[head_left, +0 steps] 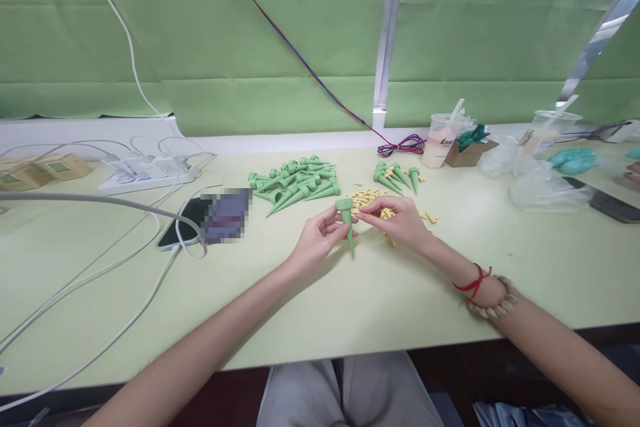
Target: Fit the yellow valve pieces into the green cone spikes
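Both hands (320,237) (395,220) on green spike (347,221)

Green cones (295,183) lie centre frame beside small yellow pieces (367,199) on a pale green surface (450,280); green blinds (250,40) above, white cables (100,260) left, pink drink (440,141) upper right.

No text, label or number can be read anywhere.

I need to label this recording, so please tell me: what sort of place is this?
Probably a small hand-assembly workbench: a pile of green spikes, small yellow parts on the table, and the left hand holding one green spike.
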### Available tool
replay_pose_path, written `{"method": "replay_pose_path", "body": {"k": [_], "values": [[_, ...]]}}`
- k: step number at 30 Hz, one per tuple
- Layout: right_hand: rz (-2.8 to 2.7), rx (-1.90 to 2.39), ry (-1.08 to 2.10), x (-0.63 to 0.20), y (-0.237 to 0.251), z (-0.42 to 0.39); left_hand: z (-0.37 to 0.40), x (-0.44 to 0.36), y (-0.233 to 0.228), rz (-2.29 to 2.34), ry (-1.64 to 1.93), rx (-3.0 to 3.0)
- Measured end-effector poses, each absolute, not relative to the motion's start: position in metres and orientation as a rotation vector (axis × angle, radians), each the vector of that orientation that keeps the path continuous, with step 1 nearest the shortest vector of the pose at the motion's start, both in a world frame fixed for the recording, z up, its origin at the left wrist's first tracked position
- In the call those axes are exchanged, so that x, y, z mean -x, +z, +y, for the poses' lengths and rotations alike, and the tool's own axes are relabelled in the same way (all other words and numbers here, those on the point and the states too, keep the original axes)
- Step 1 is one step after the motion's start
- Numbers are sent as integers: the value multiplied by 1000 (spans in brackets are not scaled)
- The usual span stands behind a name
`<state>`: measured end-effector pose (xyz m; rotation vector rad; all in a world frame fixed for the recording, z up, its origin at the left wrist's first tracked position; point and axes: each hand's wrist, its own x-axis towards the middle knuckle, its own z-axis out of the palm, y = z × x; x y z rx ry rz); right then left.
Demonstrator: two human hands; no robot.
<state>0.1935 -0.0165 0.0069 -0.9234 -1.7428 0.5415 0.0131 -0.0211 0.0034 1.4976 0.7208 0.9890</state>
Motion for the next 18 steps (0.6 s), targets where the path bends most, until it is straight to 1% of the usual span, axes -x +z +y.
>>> {"method": "replay_pose_path", "body": {"k": [18], "values": [[-1734,962,530,-194,6,-16,-24,-14,9,730,994,-1530]]}}
